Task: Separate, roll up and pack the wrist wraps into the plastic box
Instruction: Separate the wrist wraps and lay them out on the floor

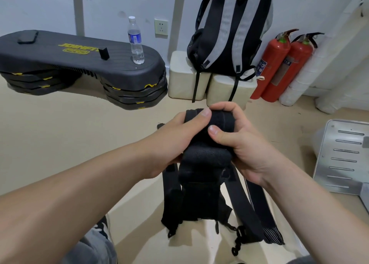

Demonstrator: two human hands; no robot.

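Head view: in the middle, the left hand [171, 144] and the right hand [245, 146] both hold a bunch of black wrist wraps [205, 159], with fingers curled tight round it. Its loose ends [244, 203] hang down toward six o'clock. The plastic box [324, 144] sits at three o'clock, well apart. I think the step is pulling the wraps apart. Next, one wrap must come free, then get rolled.

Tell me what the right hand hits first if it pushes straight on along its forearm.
The right hand grips the wrist wraps; pushed on, it would likely meet the left hand just across the bundle.
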